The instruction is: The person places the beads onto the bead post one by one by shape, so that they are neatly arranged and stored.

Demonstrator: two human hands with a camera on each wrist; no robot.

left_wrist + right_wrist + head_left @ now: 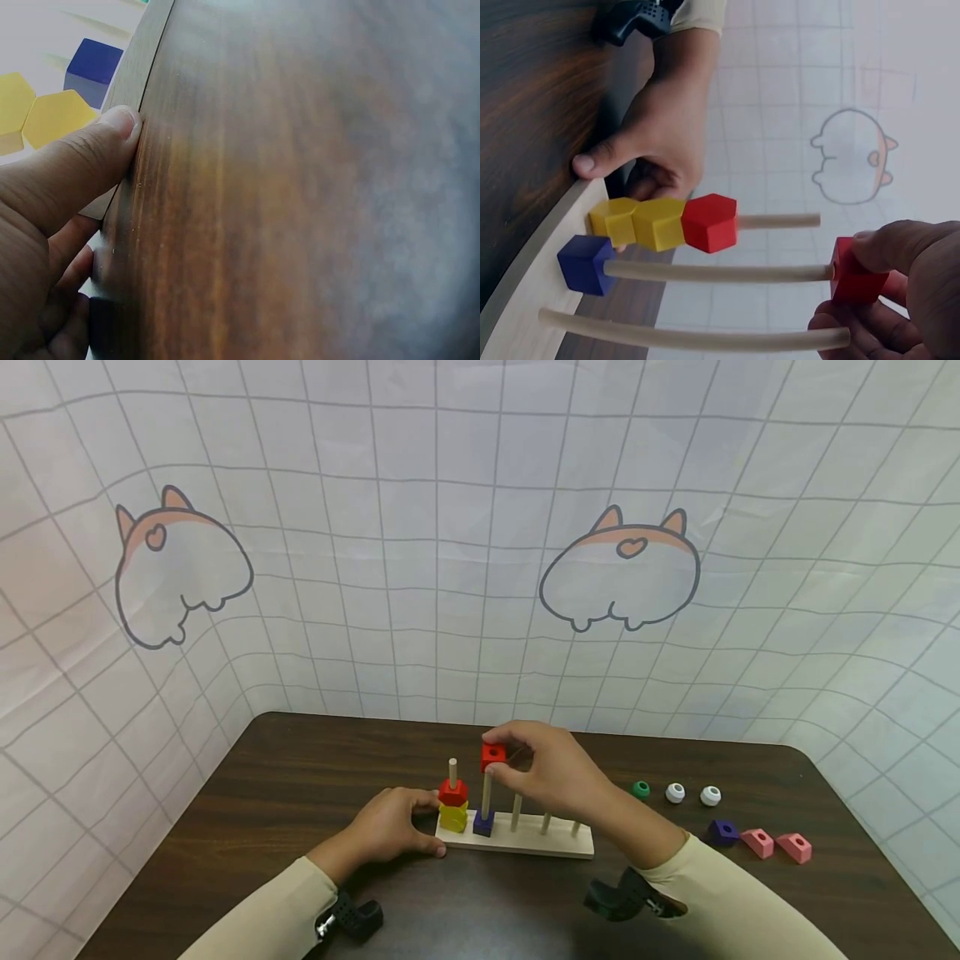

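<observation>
My right hand (551, 768) pinches a red square block (853, 281) between thumb and fingers. The block is at the top of the second peg (720, 271), its hole lined up with the tip. At the foot of that peg sits a dark blue square block (483, 823). My left hand (386, 827) grips the left end of the pale wooden peg base (543, 846), thumb along its front edge. Beside that hand, the first peg carries two yellow hexagonal blocks (658, 225) with a red hexagonal block (709, 223) above them.
Three bare pegs (516, 812) stand toward the base's right end. On the dark table (262, 827) at right lie a green bead (641, 790), two white beads (675, 792), a dark blue block (723, 832) and two pink blocks (795, 847). A patterned curtain (420, 568) hangs behind.
</observation>
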